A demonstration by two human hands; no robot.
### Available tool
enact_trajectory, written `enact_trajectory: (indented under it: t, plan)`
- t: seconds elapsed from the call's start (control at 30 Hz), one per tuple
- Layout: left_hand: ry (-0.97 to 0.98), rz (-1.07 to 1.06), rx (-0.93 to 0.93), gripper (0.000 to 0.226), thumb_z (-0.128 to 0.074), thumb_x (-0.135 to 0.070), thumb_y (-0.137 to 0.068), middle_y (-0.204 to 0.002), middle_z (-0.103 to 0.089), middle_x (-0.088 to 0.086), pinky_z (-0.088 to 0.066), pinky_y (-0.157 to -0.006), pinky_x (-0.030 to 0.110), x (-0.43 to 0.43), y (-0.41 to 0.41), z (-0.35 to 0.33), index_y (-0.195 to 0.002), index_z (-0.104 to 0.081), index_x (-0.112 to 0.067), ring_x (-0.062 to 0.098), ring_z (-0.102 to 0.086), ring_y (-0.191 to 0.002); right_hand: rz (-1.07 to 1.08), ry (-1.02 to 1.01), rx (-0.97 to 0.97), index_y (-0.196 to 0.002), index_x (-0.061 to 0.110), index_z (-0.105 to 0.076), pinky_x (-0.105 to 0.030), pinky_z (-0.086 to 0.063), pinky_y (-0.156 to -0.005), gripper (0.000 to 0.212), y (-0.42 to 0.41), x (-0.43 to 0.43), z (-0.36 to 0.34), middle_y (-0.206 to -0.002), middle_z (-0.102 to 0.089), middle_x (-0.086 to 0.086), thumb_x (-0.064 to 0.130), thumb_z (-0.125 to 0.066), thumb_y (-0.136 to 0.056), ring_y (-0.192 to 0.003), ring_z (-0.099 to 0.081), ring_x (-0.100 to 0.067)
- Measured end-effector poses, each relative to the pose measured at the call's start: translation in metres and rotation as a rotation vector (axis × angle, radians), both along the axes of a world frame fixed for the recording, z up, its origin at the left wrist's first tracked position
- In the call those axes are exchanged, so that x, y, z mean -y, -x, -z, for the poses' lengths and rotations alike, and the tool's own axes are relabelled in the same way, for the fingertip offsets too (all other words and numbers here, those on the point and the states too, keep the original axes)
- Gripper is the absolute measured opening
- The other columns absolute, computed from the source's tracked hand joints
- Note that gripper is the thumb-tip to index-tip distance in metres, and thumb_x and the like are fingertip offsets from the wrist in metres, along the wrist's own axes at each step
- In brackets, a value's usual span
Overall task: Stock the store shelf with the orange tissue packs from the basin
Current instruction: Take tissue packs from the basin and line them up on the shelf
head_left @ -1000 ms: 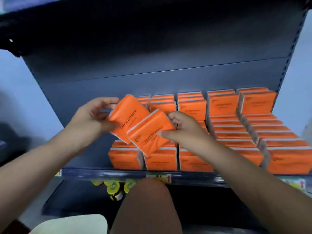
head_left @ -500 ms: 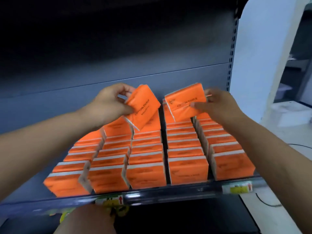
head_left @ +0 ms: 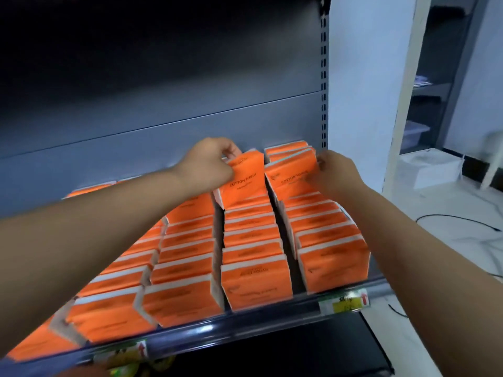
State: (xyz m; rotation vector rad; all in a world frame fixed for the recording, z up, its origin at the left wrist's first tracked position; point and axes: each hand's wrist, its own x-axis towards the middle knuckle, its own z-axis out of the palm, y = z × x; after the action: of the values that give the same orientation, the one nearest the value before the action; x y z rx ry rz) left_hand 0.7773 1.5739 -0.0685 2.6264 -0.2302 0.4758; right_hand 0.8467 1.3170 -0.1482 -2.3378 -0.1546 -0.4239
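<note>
The shelf (head_left: 245,326) in front of me carries five rows of packs (head_left: 255,284), orange, standing on edge, each row running from the near rail to the far back panel. My left arm crosses the two leftmost rows and hides part of them, so I can't give a full count there. The two rows on the right show about seven packs apiece, though the blur keeps me from being sure.

I'm holding two packs, one per hand. My left hand (head_left: 209,161) has its fingers curled over the top edge of the left pack (head_left: 245,183), thumb on its front face, clamped on it. That pack stands tilted at the far end of the fourth row, touching the pack in front of it. My right hand (head_left: 336,174) grips the right edge of the right pack (head_left: 292,179), fingers closed on it, at the far end of the fifth row. Two more packs stand just behind it against the back panel.

Two price labels (head_left: 345,302) sit on the near rail, one left and one right. On the floor to the right are one white box (head_left: 430,167) and one black cable (head_left: 457,219).
</note>
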Motion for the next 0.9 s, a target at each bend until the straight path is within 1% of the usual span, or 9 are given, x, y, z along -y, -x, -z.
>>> enact_trajectory:
  t: [0.1, 0.17, 0.3, 0.5, 0.57, 0.63, 0.73, 0.83, 0.9]
  plan:
    - [-0.108, 0.006, 0.009, 0.037, -0.062, 0.005, -0.079, -0.103, -0.069, -0.004, -0.045, -0.074, 0.020, 0.002, -0.011, 0.009, -0.107, -0.072, -0.017, 0.014, -0.062, -0.089, 0.015, -0.032, -0.033, -0.090, 0.017, -0.058, -0.029, -0.035, -0.060, 0.008, -0.005, 0.002, 0.008, -0.078, -0.057, 0.006, 0.014, -0.058, -0.083, -0.077, -0.056, -0.020]
    - [-0.155, -0.012, 0.012, 0.038, -0.062, 0.002, -0.078, -0.104, -0.067, -0.006, -0.047, -0.083, 0.023, 0.000, -0.019, 0.013, -0.107, -0.072, -0.020, 0.016, -0.063, -0.100, 0.019, -0.063, -0.055, -0.091, 0.013, -0.059, -0.026, -0.034, -0.056, 0.009, -0.007, 0.002, 0.010, -0.079, -0.058, 0.002, 0.011, -0.056, -0.083, -0.071, -0.053, -0.013]
    - [-0.198, -0.057, -0.009, 0.037, -0.061, -0.002, -0.078, -0.105, -0.069, -0.009, -0.054, -0.093, 0.033, 0.001, -0.028, 0.022, -0.103, -0.072, -0.027, 0.018, -0.065, -0.106, 0.045, -0.086, -0.066, -0.087, 0.010, -0.057, -0.027, -0.036, -0.055, 0.009, -0.006, -0.001, 0.007, -0.077, -0.058, -0.001, 0.006, -0.052, -0.080, -0.068, -0.052, -0.017]
    - [-0.215, -0.097, -0.044, 0.042, -0.057, 0.003, -0.080, -0.121, -0.071, 0.002, -0.052, -0.097, 0.034, 0.007, -0.036, 0.028, -0.113, -0.072, -0.019, 0.024, -0.064, -0.116, 0.096, -0.058, -0.106, -0.092, 0.011, -0.057, -0.029, -0.038, -0.059, 0.012, -0.003, -0.011, 0.000, -0.078, -0.055, 0.000, 0.006, -0.048, -0.085, -0.067, -0.050, -0.016]
    - [-0.239, -0.105, -0.047, 0.045, -0.057, 0.004, -0.079, -0.124, -0.071, 0.005, -0.052, -0.098, 0.034, 0.005, -0.036, 0.032, -0.116, -0.071, -0.017, 0.027, -0.063, -0.118, 0.111, -0.058, -0.117, -0.083, 0.014, -0.053, -0.031, -0.040, -0.064, 0.011, -0.001, -0.014, 0.002, -0.075, -0.052, 0.001, 0.005, -0.048, -0.088, -0.065, -0.049, -0.015]
    - [-0.293, -0.106, -0.023, 0.048, -0.057, 0.005, -0.078, -0.125, -0.069, 0.008, -0.052, -0.098, 0.038, 0.004, -0.035, 0.035, -0.119, -0.070, -0.016, 0.031, -0.063, -0.119, 0.122, -0.070, -0.120, -0.078, 0.017, -0.048, -0.029, -0.038, -0.057, 0.016, 0.001, -0.016, 0.004, -0.074, -0.052, 0.001, 0.005, -0.049, -0.089, -0.064, -0.048, -0.014]
    - [-0.387, -0.113, 0.000, 0.047, -0.059, -0.001, -0.079, -0.125, -0.066, 0.011, -0.053, -0.095, 0.044, 0.004, -0.027, 0.040, -0.123, -0.067, -0.016, 0.036, -0.059, -0.117, 0.157, -0.146, -0.124, -0.097, 0.012, -0.050, -0.031, -0.040, -0.064, 0.008, 0.005, -0.019, 0.002, -0.085, -0.054, 0.001, 0.009, -0.051, -0.090, -0.076, -0.052, -0.021]
    - [-0.480, -0.155, 0.023, 0.039, -0.062, -0.019, -0.086, -0.122, -0.063, 0.012, -0.052, -0.093, 0.048, 0.008, -0.014, 0.042, -0.124, -0.061, -0.012, 0.038, -0.056, -0.116, 0.227, -0.236, -0.061, -0.115, 0.009, -0.049, -0.040, -0.048, -0.076, 0.030, 0.014, -0.021, -0.002, -0.110, -0.058, -0.006, 0.012, -0.053, -0.086, -0.096, -0.057, -0.028]
    - [-0.507, -0.179, 0.071, 0.043, -0.061, -0.029, -0.088, -0.125, -0.063, 0.012, -0.046, -0.103, 0.049, 0.009, -0.002, 0.040, -0.127, -0.060, -0.012, 0.038, -0.055, -0.120, 0.279, -0.232, 0.082, -0.121, 0.009, -0.051, -0.043, -0.052, -0.085, 0.039, 0.024, -0.024, -0.001, -0.121, -0.058, -0.009, 0.014, -0.051, -0.083, -0.109, -0.058, -0.031]
